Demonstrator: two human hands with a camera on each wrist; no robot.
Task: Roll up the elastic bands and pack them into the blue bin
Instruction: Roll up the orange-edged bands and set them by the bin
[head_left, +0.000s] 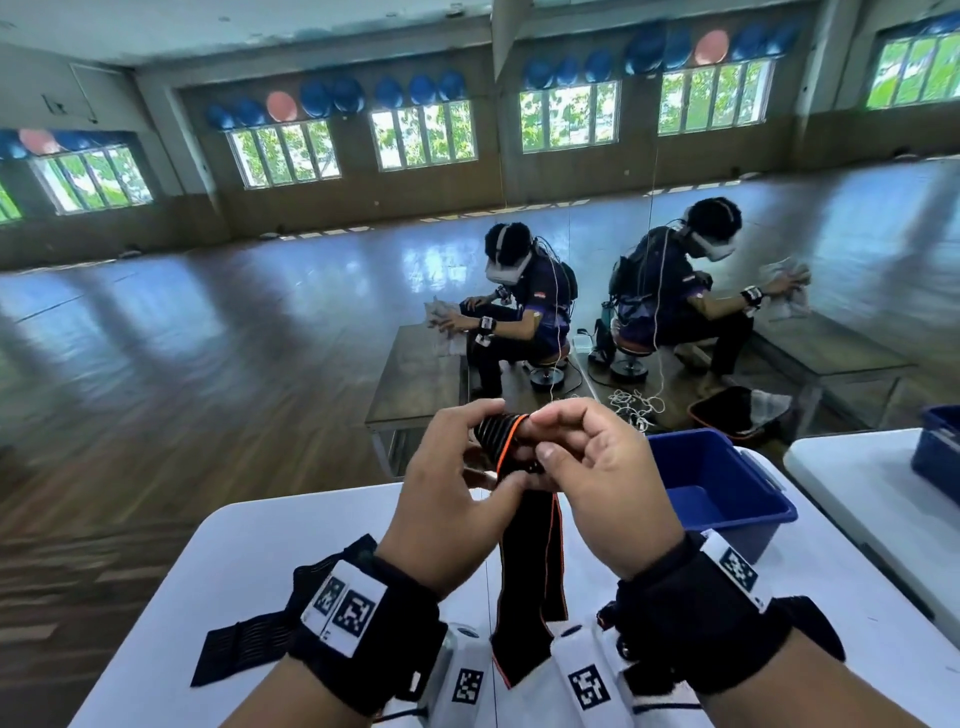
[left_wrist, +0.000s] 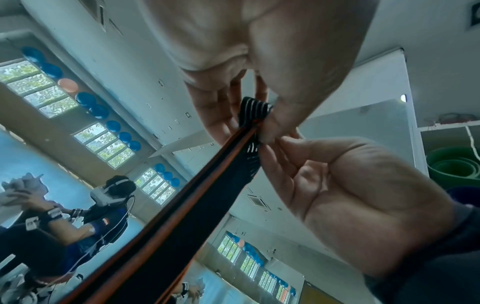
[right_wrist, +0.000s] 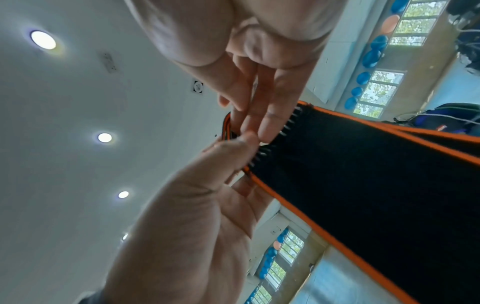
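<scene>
While the head view looks down over the white table (head_left: 260, 545), we see the left hand (head_left: 441, 499) and right hand (head_left: 597, 488) both pinching the rolled top of a black, orange-edged elastic band (head_left: 530, 561) whose tail hangs between the wrists, with the blue bin (head_left: 727, 499) just to the right. In the left wrist view, we note the band (left_wrist: 161, 236) running up to the pinching fingers (left_wrist: 272, 125). In the right wrist view, we log fingertips (right_wrist: 249, 139) from both hands clamped on the band's (right_wrist: 363, 185) ribbed end.

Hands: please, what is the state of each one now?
Left hand: gripping the rolled end of the black elastic band.
Right hand: pinching the same band.
</scene>
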